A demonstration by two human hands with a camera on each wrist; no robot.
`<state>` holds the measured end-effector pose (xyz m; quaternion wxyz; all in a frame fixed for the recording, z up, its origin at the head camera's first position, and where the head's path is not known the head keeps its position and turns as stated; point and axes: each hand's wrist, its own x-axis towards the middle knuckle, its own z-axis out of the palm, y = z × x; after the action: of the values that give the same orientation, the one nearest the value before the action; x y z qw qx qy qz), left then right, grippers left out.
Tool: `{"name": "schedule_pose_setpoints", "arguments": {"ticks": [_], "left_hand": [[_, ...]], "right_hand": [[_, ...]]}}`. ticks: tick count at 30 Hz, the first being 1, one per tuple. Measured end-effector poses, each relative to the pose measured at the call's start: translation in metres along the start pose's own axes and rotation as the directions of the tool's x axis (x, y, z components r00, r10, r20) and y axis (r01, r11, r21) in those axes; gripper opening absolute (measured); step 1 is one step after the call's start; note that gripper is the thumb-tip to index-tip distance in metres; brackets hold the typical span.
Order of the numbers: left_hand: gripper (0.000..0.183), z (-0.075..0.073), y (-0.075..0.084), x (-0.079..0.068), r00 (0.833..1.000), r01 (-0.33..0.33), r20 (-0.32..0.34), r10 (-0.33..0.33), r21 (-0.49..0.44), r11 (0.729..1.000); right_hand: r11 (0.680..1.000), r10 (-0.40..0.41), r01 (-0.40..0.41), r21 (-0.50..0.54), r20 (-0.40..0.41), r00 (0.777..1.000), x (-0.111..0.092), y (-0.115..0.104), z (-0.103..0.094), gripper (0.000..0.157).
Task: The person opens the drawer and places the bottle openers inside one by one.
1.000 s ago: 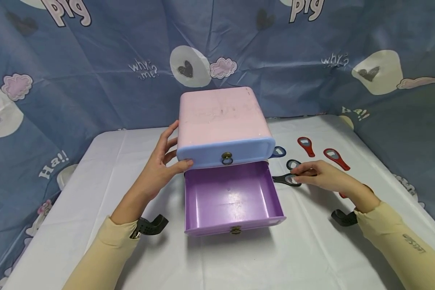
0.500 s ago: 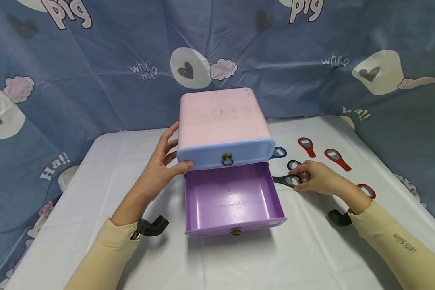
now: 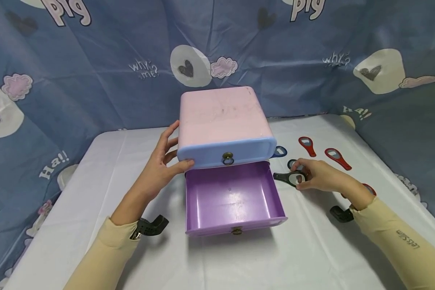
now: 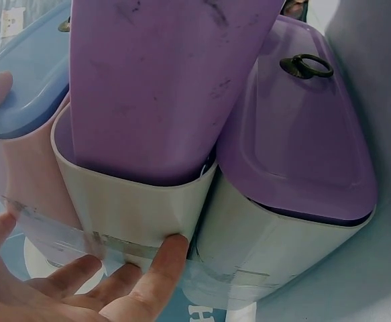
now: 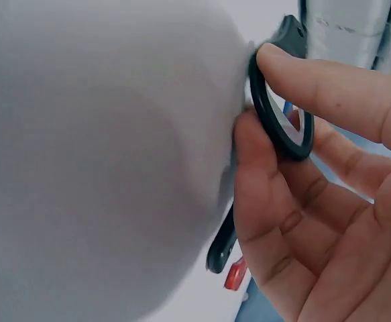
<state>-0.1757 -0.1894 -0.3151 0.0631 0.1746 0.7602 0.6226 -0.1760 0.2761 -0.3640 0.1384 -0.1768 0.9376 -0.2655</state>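
My right hand point(image 3: 320, 175) pinches the rim of a black magnifying glass point(image 3: 282, 177) between thumb and fingers, its handle pointing left toward the drawer unit. In the right wrist view the lens frame point(image 5: 292, 149) stands tilted between thumb and fingertips. A second dark magnifying glass point(image 3: 291, 163) lies partly hidden behind that hand. My left hand point(image 3: 157, 171) rests against the left side of the drawer unit point(image 3: 221, 117), thumb on its blue drawer front point(image 3: 203, 158). Below, a purple drawer point(image 3: 235, 201) is pulled out with nothing in it. The left wrist view shows fingertips touching the taped side walls.
Red magnifying glasses point(image 3: 337, 158) lie at the right of the white-covered table point(image 3: 239, 266), one partly behind the right wrist. A blue one point(image 3: 280, 152) sits beside the unit. In the left wrist view, a closed purple drawer point(image 4: 309, 134) is below the pulled-out one. Patterned cloth point(image 3: 130, 100) hangs behind.
My right hand has closed its thumb and fingers on the black magnifying glass and lifted its lens end slightly, shifting it a little right. The left hand and drawers stay put.
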Motion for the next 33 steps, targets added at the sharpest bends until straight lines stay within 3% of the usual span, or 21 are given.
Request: {"name": "schedule_pose_setpoints", "arguments": {"ticks": [6, 10, 18, 26, 33], "left_hand": [[0.100, 0.001, -0.001, 0.000, 1.000, 0.006, 0.001, -0.006, 0.000, 1.000], [0.101, 0.003, -0.001, 0.003, 1.000, 0.000, 0.001, 0.000, -0.006, 1.000], [0.101, 0.003, -0.001, 0.003, 1.000, -0.006, -0.003, 0.006, -0.017, 1.000], [0.101, 0.000, -0.002, 0.002, 1.000, -0.004, -0.004, 0.004, -0.015, 1.000], [0.101, -0.001, -0.003, 0.001, 1.000, -0.005, -0.002, 0.005, -0.014, 1.000]], "right_hand": [[0.999, 0.002, -0.005, 0.049, 0.046, 0.999, -0.004, 0.006, -0.008, 0.021], [0.997, 0.013, -0.020, 0.079, 0.079, 0.997, -0.007, 0.011, -0.014, 0.016], [0.967, 0.078, -0.124, 0.221, 0.205, 0.976, -0.011, 0.010, -0.020, 0.018], [0.955, 0.120, -0.170, 0.241, 0.209, 0.970, -0.014, 0.005, -0.025, 0.030], [0.937, 0.095, -0.147, 0.316, 0.175, 0.980, -0.021, -0.004, -0.037, 0.036]]}}
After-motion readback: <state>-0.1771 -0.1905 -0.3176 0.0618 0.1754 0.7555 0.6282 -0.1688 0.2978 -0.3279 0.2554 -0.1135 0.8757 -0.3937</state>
